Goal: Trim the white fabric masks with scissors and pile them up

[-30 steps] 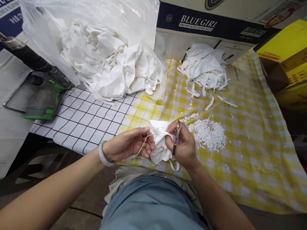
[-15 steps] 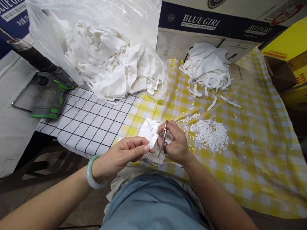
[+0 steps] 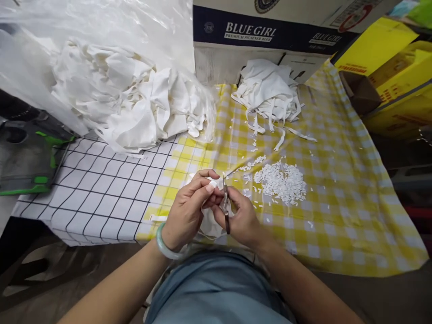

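My left hand [image 3: 192, 204], with a pale green bangle [image 3: 165, 245] at the wrist, pinches the edge of a white cloth piece [image 3: 212, 224]. Most of that cloth hangs below my hands over the table's near edge, partly hidden by the fingers. In my right hand [image 3: 241, 216] is a small pair of scissors [image 3: 226, 202], held closed on by the fingers. Its blades point away from me, right beside the left fingertips and a small white end of the cloth. Whether the blades touch the cloth I cannot make out.
A heap of small white snippets [image 3: 281, 182] lies to the right. Behind it a pile of white strapped cloth pieces [image 3: 270, 90] rests against a beer carton [image 3: 256, 36]. A plastic bag of white cloth [image 3: 135, 99] fills the back left, near a green-and-grey power drill [image 3: 27, 153].
The scissors have turned from pointing toward me to pointing away. My left hand has rolled over and come closer to the right one. The view has shifted to the right.
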{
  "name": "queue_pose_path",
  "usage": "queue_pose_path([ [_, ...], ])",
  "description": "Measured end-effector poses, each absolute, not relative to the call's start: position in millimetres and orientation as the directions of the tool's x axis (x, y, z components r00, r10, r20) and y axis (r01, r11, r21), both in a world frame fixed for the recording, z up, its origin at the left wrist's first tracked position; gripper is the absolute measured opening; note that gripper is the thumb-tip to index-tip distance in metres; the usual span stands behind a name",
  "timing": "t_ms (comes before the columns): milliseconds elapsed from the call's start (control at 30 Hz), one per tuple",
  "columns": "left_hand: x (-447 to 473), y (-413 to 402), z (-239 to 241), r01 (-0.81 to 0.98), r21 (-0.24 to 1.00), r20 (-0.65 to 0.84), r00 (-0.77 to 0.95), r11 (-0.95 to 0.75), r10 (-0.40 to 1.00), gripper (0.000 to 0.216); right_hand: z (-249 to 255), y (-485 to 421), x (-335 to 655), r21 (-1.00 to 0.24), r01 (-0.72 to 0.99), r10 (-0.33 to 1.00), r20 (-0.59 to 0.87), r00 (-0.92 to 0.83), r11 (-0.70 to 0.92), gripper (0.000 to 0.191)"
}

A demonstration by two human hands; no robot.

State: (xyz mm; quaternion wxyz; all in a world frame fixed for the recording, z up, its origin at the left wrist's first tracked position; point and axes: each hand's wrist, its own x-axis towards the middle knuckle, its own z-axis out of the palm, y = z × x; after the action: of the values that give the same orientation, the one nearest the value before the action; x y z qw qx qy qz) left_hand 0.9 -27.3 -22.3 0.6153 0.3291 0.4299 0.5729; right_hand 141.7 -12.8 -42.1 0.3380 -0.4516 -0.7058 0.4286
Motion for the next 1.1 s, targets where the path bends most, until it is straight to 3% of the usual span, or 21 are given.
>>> queue_pose_path([
  [200,31,-19,-31,-0.310,0.940,-0.144,0.009,0.140,0.989,0.022,-21,4,197,-0.657,0.656,0.910,0.120,-0.396,0.372,0.034],
  [300,41,-17,-33,-0.253,0.955,-0.146,0.049,0.154,0.988,0.024,-20,8,211,-0.660,0.668,0.922,0.099,-0.375,0.343,0.036],
  [400,45,-14,-32,-0.214,0.969,-0.100,0.099,0.119,0.990,0.025,-25,10,210,-0.819,0.514,0.932,0.068,-0.356,0.257,0.024],
  [500,43,-10,-27,-0.173,0.982,-0.046,0.140,0.070,0.989,0.024,-37,9,195,-0.968,0.225,0.936,0.026,-0.351,0.111,0.017],
  [600,38,-7,-22,-0.167,0.982,-0.062,0.122,0.083,0.991,0.023,-50,6,173,-0.993,-0.008,0.932,-0.111,-0.346,-0.121,0.020],
  [667,37,-5,-22,-0.195,0.976,-0.084,0.071,0.096,0.994,0.023,-54,3,165,-0.975,-0.062,0.914,-0.175,-0.365,-0.212,0.021],
  [733,37,-4,-24,-0.212,0.972,-0.100,0.027,0.103,0.995,0.025,-52,4,168,-0.990,0.032,0.923,-0.141,-0.357,-0.139,0.020],
  [800,38,-2,-28,-0.195,0.976,-0.098,0.006,0.097,0.995,0.025,-47,7,180,-0.965,0.255,0.945,-0.026,-0.327,0.062,0.021],
  [900,41,-2,-32,-0.128,0.990,-0.063,0.024,0.065,0.998,0.024,-37,13,203,-0.785,0.551,0.937,0.104,-0.332,0.282,0.029],
  [1100,49,-1,-36,-0.011,1.000,0.011,0.085,-0.011,0.996,0.026,-29,16,222,-0.652,0.675,0.918,0.085,-0.387,0.345,0.041],
])
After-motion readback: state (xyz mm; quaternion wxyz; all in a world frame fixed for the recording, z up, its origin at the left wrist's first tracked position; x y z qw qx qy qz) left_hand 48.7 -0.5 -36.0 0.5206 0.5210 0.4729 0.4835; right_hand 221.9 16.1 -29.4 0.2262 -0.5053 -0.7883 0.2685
